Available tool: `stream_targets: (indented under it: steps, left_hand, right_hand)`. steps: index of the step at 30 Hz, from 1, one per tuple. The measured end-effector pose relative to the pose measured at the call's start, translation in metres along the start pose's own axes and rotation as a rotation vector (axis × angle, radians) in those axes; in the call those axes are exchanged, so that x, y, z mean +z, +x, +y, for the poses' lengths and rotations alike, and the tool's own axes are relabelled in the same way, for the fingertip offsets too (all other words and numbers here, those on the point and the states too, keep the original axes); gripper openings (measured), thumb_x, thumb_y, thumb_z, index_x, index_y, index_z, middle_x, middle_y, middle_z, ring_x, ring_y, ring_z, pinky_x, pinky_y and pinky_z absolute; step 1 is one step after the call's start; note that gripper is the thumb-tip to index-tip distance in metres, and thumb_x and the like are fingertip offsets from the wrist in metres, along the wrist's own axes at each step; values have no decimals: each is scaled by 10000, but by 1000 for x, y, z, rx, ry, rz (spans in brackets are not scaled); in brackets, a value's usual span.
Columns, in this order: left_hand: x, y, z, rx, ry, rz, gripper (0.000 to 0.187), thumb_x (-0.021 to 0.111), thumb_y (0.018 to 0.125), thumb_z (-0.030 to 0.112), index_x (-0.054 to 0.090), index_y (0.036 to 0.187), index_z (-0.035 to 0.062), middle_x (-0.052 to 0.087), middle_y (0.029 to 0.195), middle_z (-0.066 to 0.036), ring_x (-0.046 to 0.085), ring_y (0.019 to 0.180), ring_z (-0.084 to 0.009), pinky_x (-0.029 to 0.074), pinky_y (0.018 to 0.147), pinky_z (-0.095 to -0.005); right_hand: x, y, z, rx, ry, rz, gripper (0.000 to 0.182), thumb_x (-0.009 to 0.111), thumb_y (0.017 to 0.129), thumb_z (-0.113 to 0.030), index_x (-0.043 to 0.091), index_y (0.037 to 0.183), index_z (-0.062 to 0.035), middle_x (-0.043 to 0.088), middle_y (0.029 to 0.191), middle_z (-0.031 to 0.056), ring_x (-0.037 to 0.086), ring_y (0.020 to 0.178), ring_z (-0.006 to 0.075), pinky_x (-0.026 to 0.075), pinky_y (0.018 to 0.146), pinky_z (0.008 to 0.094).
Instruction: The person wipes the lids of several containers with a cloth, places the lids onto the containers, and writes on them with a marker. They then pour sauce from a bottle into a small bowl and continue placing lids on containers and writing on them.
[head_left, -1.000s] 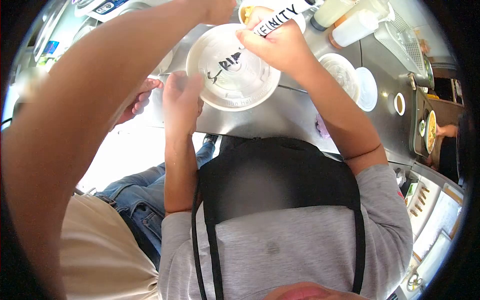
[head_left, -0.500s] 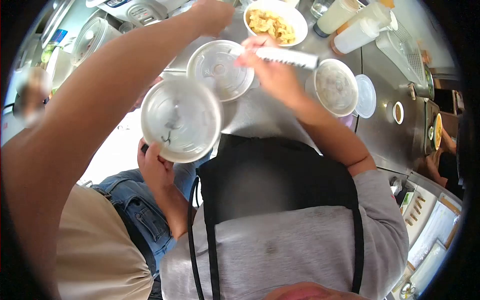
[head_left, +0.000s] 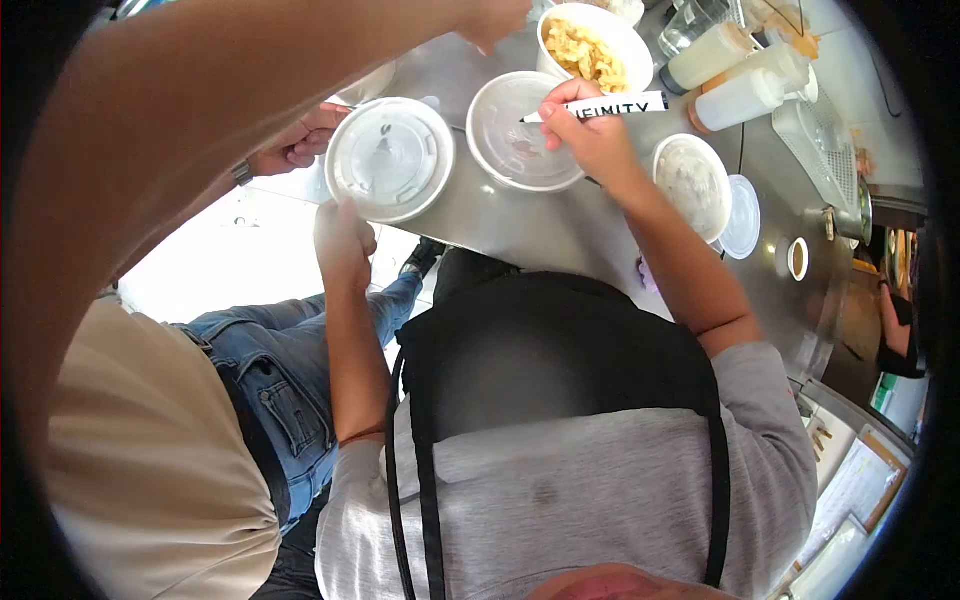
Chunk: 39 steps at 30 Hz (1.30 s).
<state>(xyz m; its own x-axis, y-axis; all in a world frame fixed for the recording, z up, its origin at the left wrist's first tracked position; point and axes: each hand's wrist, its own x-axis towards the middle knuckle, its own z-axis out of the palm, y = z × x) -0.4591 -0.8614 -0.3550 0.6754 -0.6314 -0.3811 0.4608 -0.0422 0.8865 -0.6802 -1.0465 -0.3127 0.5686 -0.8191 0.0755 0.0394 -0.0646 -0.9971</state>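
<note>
My right hand (head_left: 590, 135) grips a white marker (head_left: 625, 106) with its black tip low over the clear lid of a white bowl (head_left: 510, 150). My left hand (head_left: 345, 250) is closed, its thumb right at the near rim of another lidded white bowl (head_left: 390, 165). That bowl has a dark handwritten mark on its lid and sits by the table's left edge. What the curled left fingers hold, if anything, I cannot tell. Beyond the marker stands an open bowl of yellow food (head_left: 583, 55). To the right is a third lidded bowl (head_left: 692, 185).
A co-worker's arm (head_left: 230, 70) reaches across from the left, and the other hand (head_left: 305, 140) is beside the marked bowl. Squeeze bottles (head_left: 740, 98) and a white perforated basket (head_left: 815, 135) stand back right. A loose lid (head_left: 740, 217) and small sauce cup (head_left: 797, 259) lie right.
The marked bowl, tilted near me before, has moved away and upward in view, toward the table. My right hand's marker has turned tip-down over the middle bowl. The black object in my left hand no longer shows.
</note>
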Motion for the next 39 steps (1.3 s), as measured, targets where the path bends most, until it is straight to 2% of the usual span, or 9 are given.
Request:
stream_targets:
  steps: [2, 5, 8, 10, 15, 23, 32, 35, 39]
  left_hand:
    - [-8, 2, -13, 93, -117, 2, 40, 481, 772, 89, 449, 759, 67, 367, 552, 22, 312, 379, -55, 254, 344, -178]
    - [1, -37, -24, 411, 432, 123, 75, 516, 751, 63, 493, 822, 54, 452, 579, -12, 394, 417, -76, 325, 378, -204]
    - [52, -53, -19, 823, 892, -497, 329, 580, 644, 18, 507, 963, 48, 554, 819, -68, 528, 691, -182, 432, 592, -286]
    - [78, -45, -13, 1013, 1031, -713, 447, 605, 585, 31, 493, 1018, 50, 529, 980, -87, 511, 868, -236, 425, 724, -325]
    - [104, -55, -6, 969, 1239, -688, 550, 625, 542, 71, 464, 1067, 39, 431, 1142, -104, 429, 1011, -257, 378, 820, -344]
    - [110, -53, -4, 922, 1229, -707, 487, 577, 587, 48, 460, 1058, 1, 431, 1130, -120, 423, 1014, -273, 369, 848, -343]
    - [112, -59, -3, 888, 1210, -680, 493, 572, 589, 32, 452, 1066, 1, 425, 1129, -127, 413, 1030, -279, 357, 868, -345]
    - [113, -60, -3, 876, 1214, -678, 498, 579, 589, 30, 449, 1069, 4, 419, 1134, -127, 406, 1040, -281, 352, 875, -346]
    - [111, -60, -5, 864, 1226, -682, 512, 591, 592, 34, 437, 1080, 9, 409, 1144, -127, 392, 1057, -284, 344, 884, -348]
  right_hand:
    - [5, -3, 0, 2, -15, 25, 117, 577, 744, -124, 496, 766, -42, 513, 651, -3, 465, 577, 35, 373, 504, 177]
    - [7, -3, 5, -63, -85, 39, 108, 584, 735, -113, 498, 753, -50, 511, 647, -12, 449, 576, 30, 359, 494, 177]
    - [9, -6, 11, -102, -129, -32, 98, 594, 703, -100, 506, 688, -61, 498, 597, -20, 434, 550, 37, 337, 468, 194]
    - [10, -7, 10, -118, -288, -28, 108, 594, 686, -108, 504, 655, -57, 486, 562, -16, 431, 530, 44, 336, 458, 209]
    - [1, -9, 13, -137, -421, -116, 114, 581, 696, -109, 493, 643, -59, 476, 564, -20, 420, 536, 46, 337, 473, 216]
    - [-10, 7, 21, -100, -282, 2, 124, 576, 663, -136, 502, 626, -44, 487, 515, 45, 457, 481, 126, 364, 454, 277]
    - [-13, 9, 10, -116, -417, -71, 107, 562, 655, -136, 504, 627, -52, 517, 555, 56, 493, 510, 143, 389, 485, 283]
    - [-15, 10, 13, -136, -403, -93, 106, 563, 657, -138, 506, 633, -52, 508, 546, 51, 478, 495, 139, 387, 475, 281]
    - [-19, 12, 14, -149, -360, -77, 122, 564, 710, -73, 468, 635, -60, 436, 548, -52, 384, 532, 25, 309, 459, 200]
